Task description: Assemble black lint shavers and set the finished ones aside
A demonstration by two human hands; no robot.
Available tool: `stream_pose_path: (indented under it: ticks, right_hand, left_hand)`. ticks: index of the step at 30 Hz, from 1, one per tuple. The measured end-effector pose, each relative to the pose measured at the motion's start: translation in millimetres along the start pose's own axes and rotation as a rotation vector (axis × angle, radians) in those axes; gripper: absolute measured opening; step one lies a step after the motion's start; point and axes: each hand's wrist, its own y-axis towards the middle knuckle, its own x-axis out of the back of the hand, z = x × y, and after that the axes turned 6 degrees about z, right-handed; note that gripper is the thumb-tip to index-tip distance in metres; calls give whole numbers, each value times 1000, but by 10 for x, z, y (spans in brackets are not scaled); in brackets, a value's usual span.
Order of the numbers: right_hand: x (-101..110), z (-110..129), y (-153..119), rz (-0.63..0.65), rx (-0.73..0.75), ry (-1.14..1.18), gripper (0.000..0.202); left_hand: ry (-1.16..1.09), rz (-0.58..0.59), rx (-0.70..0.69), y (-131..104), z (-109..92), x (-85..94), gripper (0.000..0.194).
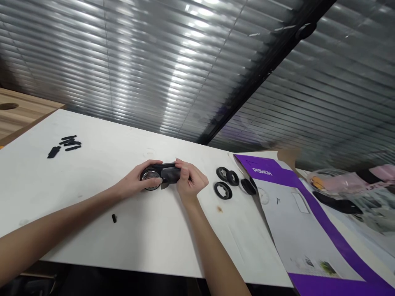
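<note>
A black fabric shaver (pixel 171 174) with a round perforated metal head is held between my two hands, just above or on the white table. My left hand (pixel 140 177) grips its head end, the thumb lying over the metal mesh. Around the handle end, my right hand (pixel 191 181) is closed, with the thumb bent on top; the fingers partly cover that end. A dark flap or piece shows under the body, but I cannot make out what it is. A small black part (pixel 114 218) lies on the table, nearer to me than my left hand.
Several flat black pieces (pixel 70 142) lie at the table's left. Several black rings (pixel 223 190) sit to the right of my right hand, beside a purple-and-white box sheet (pixel 308 230). Plastic-wrapped pink items (pixel 348 181) lie far right. A corrugated metal wall (pixel 138 74) bounds the table's back.
</note>
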Motion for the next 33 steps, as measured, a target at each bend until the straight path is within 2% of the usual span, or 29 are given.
stream_pose_path:
  ticks: [5,13,21,26,33]
  right_hand:
    - [2,24,9,-7,-47,21,51]
    - [-20,46,38,25,-279,84,58]
    - [-54,60,124,-23,-526,214,65]
    - [-67,50,113,71,-525,143,59]
    - [-155,105,49,51,-573,157,56]
  left_hand:
    - [-1,7,12,9,-12,6,60]
    - [20,-11,24,3,8,-1,60]
    - [15,-5,50,1,0,-38,66]
    - [37,10,34,-4,16,-42,65]
    - [89,27,-55,4,78,-64,66]
